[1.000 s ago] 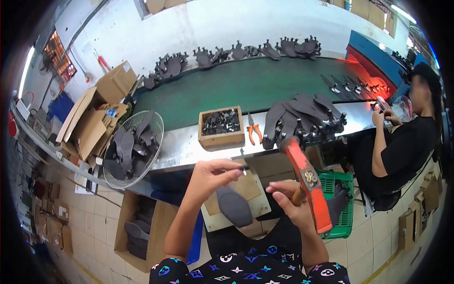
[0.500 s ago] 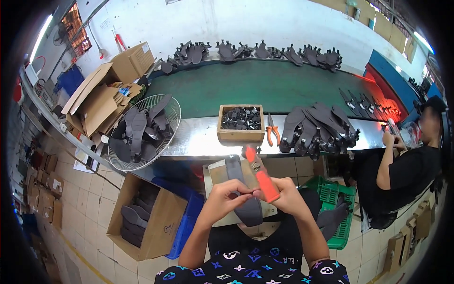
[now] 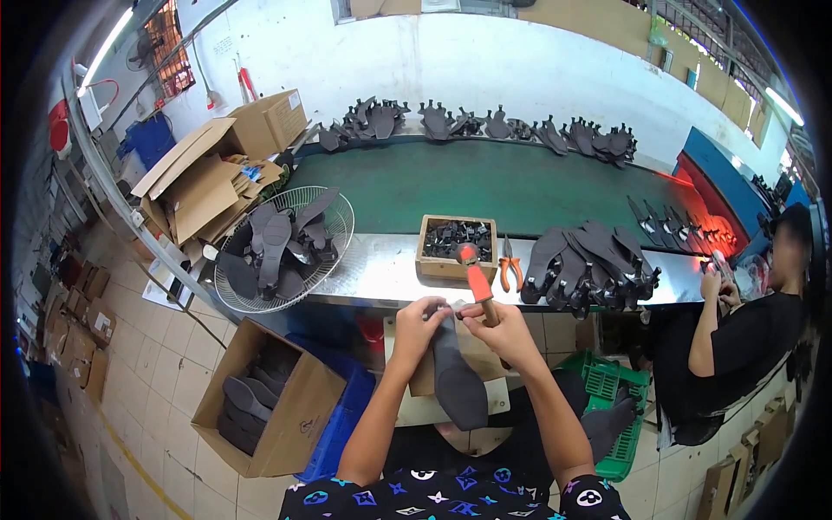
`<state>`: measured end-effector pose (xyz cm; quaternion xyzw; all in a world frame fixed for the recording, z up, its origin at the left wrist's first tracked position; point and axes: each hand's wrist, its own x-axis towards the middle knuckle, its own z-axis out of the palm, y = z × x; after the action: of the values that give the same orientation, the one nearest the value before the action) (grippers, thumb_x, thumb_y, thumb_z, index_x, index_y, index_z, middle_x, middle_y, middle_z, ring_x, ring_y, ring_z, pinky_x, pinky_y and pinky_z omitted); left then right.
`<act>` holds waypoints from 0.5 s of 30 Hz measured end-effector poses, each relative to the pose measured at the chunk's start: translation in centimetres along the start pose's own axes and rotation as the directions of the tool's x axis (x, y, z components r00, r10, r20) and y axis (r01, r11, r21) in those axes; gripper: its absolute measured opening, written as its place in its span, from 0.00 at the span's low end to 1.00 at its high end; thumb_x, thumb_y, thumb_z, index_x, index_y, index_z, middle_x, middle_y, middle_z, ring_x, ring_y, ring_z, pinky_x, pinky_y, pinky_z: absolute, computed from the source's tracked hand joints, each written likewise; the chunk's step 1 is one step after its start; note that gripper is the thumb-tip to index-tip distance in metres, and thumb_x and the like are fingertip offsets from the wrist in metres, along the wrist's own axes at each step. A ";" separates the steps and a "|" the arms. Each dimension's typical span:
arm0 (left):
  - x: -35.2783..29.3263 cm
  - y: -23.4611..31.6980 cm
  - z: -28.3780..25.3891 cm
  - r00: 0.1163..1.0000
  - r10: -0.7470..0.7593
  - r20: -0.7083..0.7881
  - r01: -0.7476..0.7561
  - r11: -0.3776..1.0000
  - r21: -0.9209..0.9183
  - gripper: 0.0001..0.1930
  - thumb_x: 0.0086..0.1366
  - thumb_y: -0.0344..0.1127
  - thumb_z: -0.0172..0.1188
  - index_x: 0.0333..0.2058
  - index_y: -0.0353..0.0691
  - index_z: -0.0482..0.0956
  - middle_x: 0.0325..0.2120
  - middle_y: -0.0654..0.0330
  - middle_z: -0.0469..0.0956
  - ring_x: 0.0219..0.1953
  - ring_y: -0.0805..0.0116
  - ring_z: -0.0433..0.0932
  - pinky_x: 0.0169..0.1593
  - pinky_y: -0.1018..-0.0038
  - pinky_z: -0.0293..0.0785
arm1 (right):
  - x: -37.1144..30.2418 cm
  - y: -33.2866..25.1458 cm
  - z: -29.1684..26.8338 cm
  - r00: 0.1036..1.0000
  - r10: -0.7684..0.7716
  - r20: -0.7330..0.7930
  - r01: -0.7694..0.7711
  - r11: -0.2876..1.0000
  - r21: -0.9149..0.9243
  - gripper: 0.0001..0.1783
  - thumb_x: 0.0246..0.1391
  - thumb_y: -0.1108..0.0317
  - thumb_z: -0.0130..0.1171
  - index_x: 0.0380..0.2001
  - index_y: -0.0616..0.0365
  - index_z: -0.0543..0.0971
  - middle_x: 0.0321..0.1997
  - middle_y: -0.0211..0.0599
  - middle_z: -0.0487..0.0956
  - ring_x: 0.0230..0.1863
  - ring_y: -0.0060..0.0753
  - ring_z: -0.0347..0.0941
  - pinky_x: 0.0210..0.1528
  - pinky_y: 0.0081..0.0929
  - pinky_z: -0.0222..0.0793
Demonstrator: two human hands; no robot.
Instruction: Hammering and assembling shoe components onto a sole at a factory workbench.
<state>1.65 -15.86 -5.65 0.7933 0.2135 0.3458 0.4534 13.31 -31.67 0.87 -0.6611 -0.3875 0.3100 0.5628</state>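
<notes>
In the lower middle of the frame, a dark grey shoe sole (image 3: pixel 460 381) lies slanting over a pale work board (image 3: pixel 498 396), its broad end toward the person and its narrow end up between the two hands. The left hand (image 3: pixel 419 334) has its fingers closed at that narrow end. The right hand (image 3: pixel 511 336) grips the handle of a red-headed hammer (image 3: pixel 479 284), its head pointing up the frame, while thumb and fingertips also reach the sole's tip (a small pale bit shows there, too small to identify).

Just above, on the metal table (image 3: pixel 381 264), stands a wooden box (image 3: pixel 455 269) of small dark parts, with orange-handled pliers (image 3: pixel 511 275) beside it and a heap of heeled soles (image 3: pixel 579 260) to their right. A round wire basket (image 3: pixel 350 232) holding more soles sits at centre left.
</notes>
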 end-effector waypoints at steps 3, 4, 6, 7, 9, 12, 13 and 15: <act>-0.6 0.2 -0.1 0.998 0.051 -0.049 -0.047 0.997 0.063 0.13 0.57 0.32 0.69 0.41 0.35 0.84 0.35 0.49 0.84 0.35 0.56 0.84 0.42 0.68 0.78 | 1.9 1.2 0.5 0.972 -0.232 -0.036 0.226 0.967 -0.120 0.12 0.56 0.71 0.64 0.42 0.66 0.82 0.33 0.40 0.85 0.35 0.25 0.80 0.42 0.26 0.74; -0.8 0.0 -0.2 0.999 0.041 -0.033 -0.037 0.995 0.089 0.13 0.56 0.31 0.70 0.41 0.35 0.84 0.35 0.49 0.84 0.35 0.57 0.84 0.42 0.68 0.78 | 2.0 1.4 0.7 0.973 -0.231 -0.031 0.226 0.967 -0.118 0.12 0.56 0.71 0.64 0.42 0.66 0.82 0.33 0.40 0.85 0.35 0.25 0.80 0.42 0.26 0.74; -1.1 0.2 -0.4 1.000 0.005 -0.017 -0.004 0.994 0.106 0.14 0.55 0.29 0.70 0.41 0.35 0.84 0.35 0.49 0.84 0.37 0.57 0.84 0.43 0.68 0.78 | 2.7 1.5 1.2 0.967 -0.253 -0.003 0.248 0.951 -0.183 0.11 0.57 0.71 0.63 0.41 0.67 0.82 0.32 0.42 0.85 0.34 0.28 0.81 0.41 0.28 0.74; -1.3 0.2 -0.3 0.997 0.076 -0.019 -0.074 0.994 0.076 0.14 0.54 0.29 0.71 0.41 0.35 0.84 0.36 0.49 0.84 0.37 0.57 0.84 0.43 0.68 0.78 | 2.8 1.5 1.2 0.973 -0.231 0.020 0.230 0.949 -0.217 0.11 0.57 0.71 0.63 0.40 0.67 0.82 0.32 0.46 0.84 0.34 0.32 0.82 0.40 0.30 0.74; -2.1 1.0 -0.2 0.995 0.100 -0.011 -0.100 0.995 -0.023 0.14 0.54 0.29 0.71 0.40 0.36 0.84 0.36 0.49 0.84 0.38 0.56 0.84 0.44 0.68 0.78 | 2.7 2.0 1.3 0.970 -0.243 0.021 0.240 0.940 -0.243 0.10 0.57 0.71 0.63 0.40 0.66 0.82 0.32 0.48 0.84 0.34 0.36 0.83 0.40 0.31 0.74; -2.1 1.5 -0.7 0.997 0.080 -0.007 -0.080 0.997 0.024 0.14 0.54 0.30 0.72 0.40 0.36 0.85 0.35 0.49 0.84 0.38 0.55 0.84 0.43 0.67 0.78 | 2.2 2.3 1.6 0.966 -0.257 0.037 0.256 0.917 -0.307 0.09 0.56 0.73 0.63 0.40 0.65 0.81 0.33 0.49 0.84 0.36 0.40 0.83 0.41 0.31 0.74; -2.3 1.4 -0.7 0.992 0.125 -0.006 -0.125 0.990 0.064 0.14 0.54 0.31 0.72 0.40 0.36 0.84 0.34 0.49 0.83 0.37 0.54 0.84 0.41 0.66 0.78 | 1.8 2.2 1.7 0.964 -0.260 0.053 0.262 0.901 -0.346 0.10 0.55 0.75 0.62 0.41 0.64 0.81 0.34 0.48 0.83 0.38 0.41 0.83 0.42 0.32 0.74; -2.3 1.2 -0.9 0.987 0.159 0.017 -0.160 0.984 0.084 0.14 0.54 0.32 0.72 0.39 0.35 0.84 0.33 0.49 0.83 0.36 0.53 0.84 0.40 0.66 0.78 | 1.5 1.9 1.6 0.962 -0.264 0.066 0.269 0.882 -0.388 0.11 0.54 0.76 0.62 0.42 0.64 0.81 0.35 0.48 0.83 0.39 0.42 0.83 0.43 0.32 0.75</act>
<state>-0.49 -17.43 -5.16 0.8282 0.1616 0.3675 0.3910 13.06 -29.72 -1.21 -0.6993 -0.5322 0.1494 0.4533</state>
